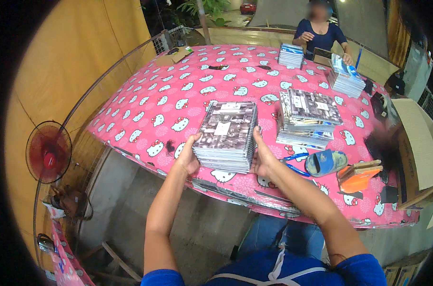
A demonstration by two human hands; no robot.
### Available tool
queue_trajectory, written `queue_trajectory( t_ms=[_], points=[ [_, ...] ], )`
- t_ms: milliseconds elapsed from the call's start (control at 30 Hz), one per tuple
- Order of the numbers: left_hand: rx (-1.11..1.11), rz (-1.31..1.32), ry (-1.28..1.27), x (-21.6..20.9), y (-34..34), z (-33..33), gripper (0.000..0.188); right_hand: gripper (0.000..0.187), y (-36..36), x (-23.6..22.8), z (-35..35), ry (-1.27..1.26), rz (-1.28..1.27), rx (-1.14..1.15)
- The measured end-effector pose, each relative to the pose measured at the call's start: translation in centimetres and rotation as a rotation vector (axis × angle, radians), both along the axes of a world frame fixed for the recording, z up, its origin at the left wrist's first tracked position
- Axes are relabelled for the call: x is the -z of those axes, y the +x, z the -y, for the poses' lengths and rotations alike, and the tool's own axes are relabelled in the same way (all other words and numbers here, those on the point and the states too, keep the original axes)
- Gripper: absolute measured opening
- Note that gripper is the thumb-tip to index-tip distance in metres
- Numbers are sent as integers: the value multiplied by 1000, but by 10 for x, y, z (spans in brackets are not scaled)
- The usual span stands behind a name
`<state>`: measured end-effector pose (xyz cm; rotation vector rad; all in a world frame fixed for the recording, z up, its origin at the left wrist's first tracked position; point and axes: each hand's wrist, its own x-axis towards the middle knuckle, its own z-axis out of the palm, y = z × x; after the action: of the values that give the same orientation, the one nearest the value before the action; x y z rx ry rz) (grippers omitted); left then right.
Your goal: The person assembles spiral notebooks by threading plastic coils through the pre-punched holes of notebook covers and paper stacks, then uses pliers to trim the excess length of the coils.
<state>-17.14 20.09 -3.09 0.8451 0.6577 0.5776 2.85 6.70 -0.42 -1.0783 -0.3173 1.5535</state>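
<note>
A neat stack of spiral notebooks [227, 125] with grey, photo-patterned covers stands near the front edge of the pink table. My left hand [190, 155] is pressed to its left side near the lower corner. Against the spiral-bound right side rests my right hand [262, 156], so the stack is gripped between both palms. Whether its base touches the tabletop, I cannot tell. Just right of it, a second, less even notebook pile [308, 119] has a similar grey cover on top.
Blue pen-like tools [296, 166], a blue slipper [326, 162] and an orange object [360, 177] lie right of my right forearm. A cardboard box [419, 148] stands at the right edge. Across the table, a person [320, 32] touches a book stack [346, 78]; another stack [290, 56] is nearby.
</note>
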Motion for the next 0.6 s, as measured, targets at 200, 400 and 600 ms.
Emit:
queue_trajectory(
  t_ms=[200,400,600],
  points=[
    [-127,-42,44,3,-4,41,59,97,7,-6,9,61,-1,-194],
    [-120,-36,77,11,-19,107,80,83,14,2,38,41,-27,-238],
    [-148,-402,1724,50,-65,146,143,73,25,-17,108,-76,-75,-278]
  ],
)
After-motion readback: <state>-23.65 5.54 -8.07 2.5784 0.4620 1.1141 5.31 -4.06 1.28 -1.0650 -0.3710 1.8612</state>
